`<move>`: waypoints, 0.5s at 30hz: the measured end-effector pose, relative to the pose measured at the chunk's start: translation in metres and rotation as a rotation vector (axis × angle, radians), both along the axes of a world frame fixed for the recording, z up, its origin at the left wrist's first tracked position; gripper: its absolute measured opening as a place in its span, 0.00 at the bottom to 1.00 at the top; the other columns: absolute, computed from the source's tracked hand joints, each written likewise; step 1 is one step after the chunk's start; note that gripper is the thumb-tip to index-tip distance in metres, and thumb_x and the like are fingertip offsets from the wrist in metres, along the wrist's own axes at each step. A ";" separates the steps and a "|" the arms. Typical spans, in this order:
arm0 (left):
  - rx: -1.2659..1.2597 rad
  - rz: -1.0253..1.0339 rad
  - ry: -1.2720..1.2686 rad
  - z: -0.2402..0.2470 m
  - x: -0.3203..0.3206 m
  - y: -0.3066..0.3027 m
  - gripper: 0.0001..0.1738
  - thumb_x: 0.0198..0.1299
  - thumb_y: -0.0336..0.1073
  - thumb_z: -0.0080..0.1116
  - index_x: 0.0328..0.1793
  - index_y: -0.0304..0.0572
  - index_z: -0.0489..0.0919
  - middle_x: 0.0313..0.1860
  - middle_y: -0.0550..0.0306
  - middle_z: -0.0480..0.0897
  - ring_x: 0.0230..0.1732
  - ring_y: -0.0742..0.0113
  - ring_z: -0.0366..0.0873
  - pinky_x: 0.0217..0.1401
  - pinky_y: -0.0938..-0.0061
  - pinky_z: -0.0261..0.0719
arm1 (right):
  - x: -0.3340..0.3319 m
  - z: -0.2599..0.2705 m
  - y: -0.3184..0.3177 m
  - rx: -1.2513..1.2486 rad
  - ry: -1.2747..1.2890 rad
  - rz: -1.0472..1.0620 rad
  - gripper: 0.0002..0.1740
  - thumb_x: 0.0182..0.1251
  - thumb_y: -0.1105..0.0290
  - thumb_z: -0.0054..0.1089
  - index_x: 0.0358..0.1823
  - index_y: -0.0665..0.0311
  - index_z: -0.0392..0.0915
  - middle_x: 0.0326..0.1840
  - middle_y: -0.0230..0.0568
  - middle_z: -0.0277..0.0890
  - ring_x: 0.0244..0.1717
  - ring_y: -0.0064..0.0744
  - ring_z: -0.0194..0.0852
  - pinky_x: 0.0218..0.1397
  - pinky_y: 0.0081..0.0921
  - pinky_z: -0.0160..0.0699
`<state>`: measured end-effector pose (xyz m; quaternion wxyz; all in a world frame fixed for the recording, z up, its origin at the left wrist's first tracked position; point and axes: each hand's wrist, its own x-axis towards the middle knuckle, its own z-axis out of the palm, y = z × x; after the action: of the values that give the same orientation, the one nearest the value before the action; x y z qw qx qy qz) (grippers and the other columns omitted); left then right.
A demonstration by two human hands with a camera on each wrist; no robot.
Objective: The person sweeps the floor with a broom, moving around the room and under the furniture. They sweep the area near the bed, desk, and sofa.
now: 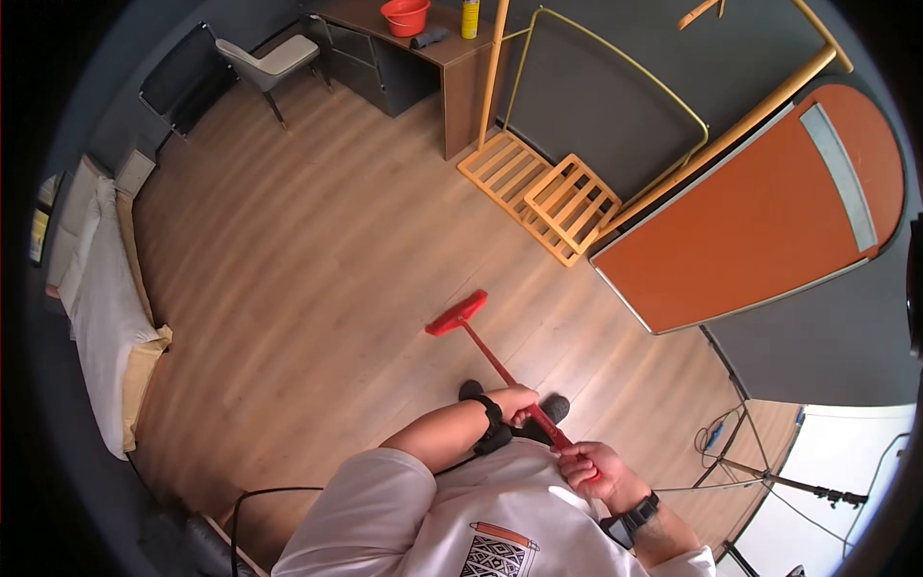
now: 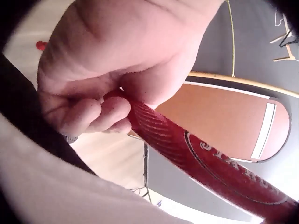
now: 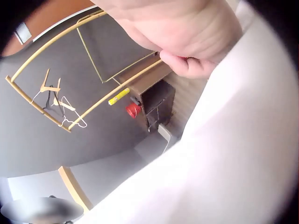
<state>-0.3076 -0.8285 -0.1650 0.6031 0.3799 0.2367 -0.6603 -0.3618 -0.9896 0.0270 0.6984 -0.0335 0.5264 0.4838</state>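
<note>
A red broom (image 1: 491, 355) slants across the floor in front of me, its wide red head (image 1: 457, 313) down at the boards. My left hand (image 1: 516, 404) grips the handle partway up, fingers curled round it. In the left wrist view, the ribbed, thick part of the handle (image 2: 187, 151), with printed letters, runs out from that hand to the lower right. My right hand (image 1: 594, 469) holds the top end of the handle close to my body. The right wrist view shows its curled fingers (image 3: 187, 65) with only a sliver of red between them.
Ahead stand a wooden rack (image 1: 500, 173) with a slatted base and a leaning orange-brown board (image 1: 740, 231). A desk (image 1: 471, 82) with a red bucket (image 1: 405, 16) and a chair (image 1: 269, 62) are at the back. A bed (image 1: 111, 327) lies left; tripod legs (image 1: 760, 471) and a cable (image 1: 713, 438) are right.
</note>
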 end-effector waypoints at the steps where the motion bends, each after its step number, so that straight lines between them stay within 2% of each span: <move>1: 0.049 -0.088 -0.061 0.006 0.000 -0.010 0.12 0.48 0.37 0.46 0.14 0.47 0.64 0.09 0.66 0.60 0.08 0.76 0.54 0.10 0.81 0.52 | -0.003 0.009 -0.003 -0.008 -0.004 0.002 0.09 0.61 0.77 0.38 0.40 0.73 0.65 0.16 0.29 0.55 0.10 0.14 0.50 0.07 0.07 0.53; 3: -0.015 -0.190 -0.028 0.008 0.001 -0.024 0.11 0.47 0.35 0.46 0.15 0.45 0.65 0.10 0.65 0.62 0.08 0.77 0.55 0.09 0.82 0.52 | -0.006 0.027 -0.006 -0.031 -0.075 0.020 0.04 0.62 0.78 0.40 0.36 0.69 0.65 0.17 0.28 0.56 0.10 0.13 0.50 0.08 0.06 0.50; 8: -0.038 -0.248 0.035 0.019 0.009 -0.044 0.10 0.46 0.34 0.47 0.14 0.44 0.66 0.10 0.64 0.63 0.08 0.76 0.56 0.09 0.82 0.52 | 0.005 0.052 -0.017 -0.066 -0.087 0.075 0.04 0.60 0.80 0.41 0.36 0.68 0.64 0.16 0.27 0.55 0.11 0.12 0.51 0.08 0.06 0.50; 12: -0.018 -0.121 -0.014 0.019 0.022 -0.046 0.11 0.46 0.36 0.49 0.15 0.46 0.66 0.10 0.65 0.63 0.09 0.76 0.56 0.10 0.81 0.52 | 0.027 0.053 -0.032 -0.050 -0.200 0.187 0.07 0.59 0.80 0.41 0.38 0.66 0.64 0.16 0.27 0.54 0.11 0.12 0.50 0.08 0.06 0.48; 15: 0.052 0.139 -0.101 0.018 0.045 -0.049 0.14 0.48 0.39 0.50 0.14 0.50 0.64 0.10 0.67 0.61 0.09 0.78 0.55 0.10 0.83 0.51 | 0.051 0.027 -0.049 -0.035 -0.239 0.213 0.08 0.58 0.80 0.42 0.40 0.65 0.64 0.16 0.27 0.55 0.10 0.12 0.50 0.08 0.06 0.48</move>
<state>-0.2625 -0.8779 -0.1470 0.6484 0.4112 0.2487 -0.5904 -0.3110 -1.0382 0.0541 0.7002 -0.1586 0.4414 0.5383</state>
